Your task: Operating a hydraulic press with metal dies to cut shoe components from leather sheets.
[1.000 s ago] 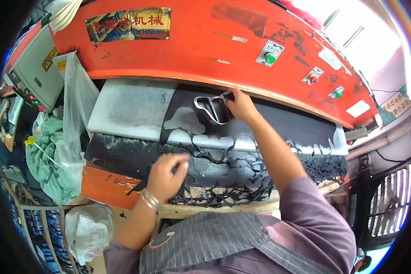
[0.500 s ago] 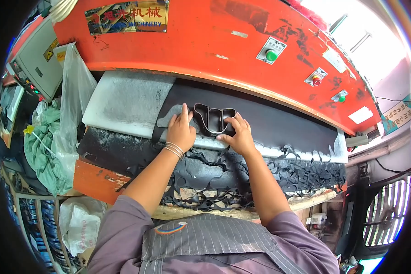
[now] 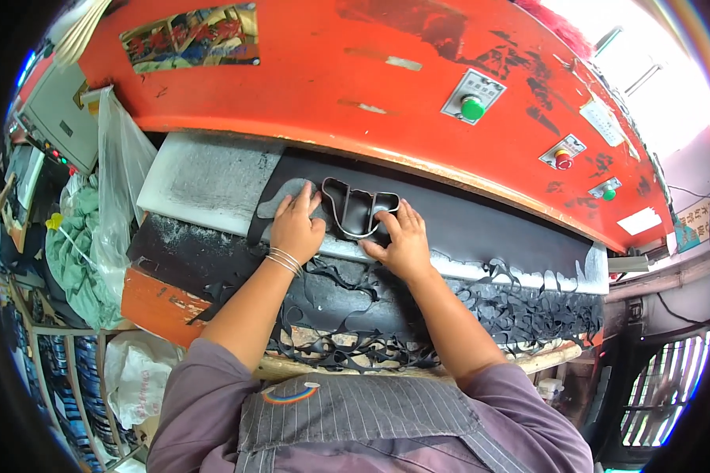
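A metal cutting die (image 3: 347, 206), an outline of thin upright walls with inner cross-bars, stands on a black sheet (image 3: 481, 217). My right hand (image 3: 404, 243) grips its right end, fingers over the rim and thumb by the near edge. To the left of the die, my left hand (image 3: 296, 229) lies with fingers stretched out on the sheet, beside a cut-out hole (image 3: 270, 208) where the pale board shows through. It wears several thin bangles at the wrist. The sheet rests on a white cutting board (image 3: 193, 177).
Behind the board rises an orange press (image 3: 307, 87) with green buttons (image 3: 472, 108) and a red button (image 3: 563, 160). Black offcut strips (image 3: 520, 315) tangle along the near ledge. At left hang a clear plastic bag (image 3: 122, 173) and green cloth (image 3: 79, 260).
The view has shifted slightly. My right fingers now reach further over the die's right rim, and its walls look turned a little. My left hand stays beside the cut-out hole.
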`<state>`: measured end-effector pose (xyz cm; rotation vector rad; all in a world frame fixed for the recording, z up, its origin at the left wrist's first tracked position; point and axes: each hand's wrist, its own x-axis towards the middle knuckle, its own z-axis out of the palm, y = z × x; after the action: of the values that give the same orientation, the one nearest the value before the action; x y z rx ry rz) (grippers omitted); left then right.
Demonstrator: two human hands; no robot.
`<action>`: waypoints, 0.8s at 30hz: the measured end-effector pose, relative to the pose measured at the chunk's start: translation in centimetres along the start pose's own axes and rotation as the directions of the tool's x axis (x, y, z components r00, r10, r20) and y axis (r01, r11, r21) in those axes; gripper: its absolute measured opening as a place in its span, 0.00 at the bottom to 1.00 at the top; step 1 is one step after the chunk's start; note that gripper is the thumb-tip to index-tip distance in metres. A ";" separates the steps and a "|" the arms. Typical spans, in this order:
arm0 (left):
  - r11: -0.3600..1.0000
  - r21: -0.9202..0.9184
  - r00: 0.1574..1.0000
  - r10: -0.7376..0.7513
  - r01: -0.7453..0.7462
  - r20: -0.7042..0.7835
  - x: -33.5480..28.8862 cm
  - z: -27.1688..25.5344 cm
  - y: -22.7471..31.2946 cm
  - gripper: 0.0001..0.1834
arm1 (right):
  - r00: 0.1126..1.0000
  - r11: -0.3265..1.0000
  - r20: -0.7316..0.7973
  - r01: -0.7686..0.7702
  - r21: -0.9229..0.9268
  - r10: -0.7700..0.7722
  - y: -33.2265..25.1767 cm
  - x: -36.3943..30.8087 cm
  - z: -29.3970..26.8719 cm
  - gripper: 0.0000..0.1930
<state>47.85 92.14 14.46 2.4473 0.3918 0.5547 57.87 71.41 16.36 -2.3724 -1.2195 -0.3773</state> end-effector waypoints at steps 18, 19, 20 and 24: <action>0.777 0.265 0.707 0.629 -0.571 -0.322 2.2 -5.5 23.5 0.10 | 0.469 0.654 -0.846 -0.561 -0.507 -0.253 29.2 -6.0 -30.8 0.31; 0.831 0.105 0.762 0.546 -0.547 -0.349 0.5 -5.4 23.9 0.11 | 0.441 0.807 -0.877 -0.440 -0.395 -0.189 29.7 -8.3 -30.6 0.29; 0.846 0.049 0.775 0.508 -0.531 -0.375 -1.3 -5.3 23.5 0.12 | 0.404 0.941 -0.909 -0.258 -0.221 -0.102 27.9 -9.9 -29.3 0.27; 0.940 -0.091 0.943 0.325 -0.330 -0.068 -10.1 -3.5 22.2 0.17 | 0.525 0.945 -0.786 -0.178 0.275 0.328 19.7 -17.4 -25.7 0.26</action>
<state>40.69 72.57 27.55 2.4158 -0.0286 0.7596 63.05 36.29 25.96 -1.7743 -0.4051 -1.0959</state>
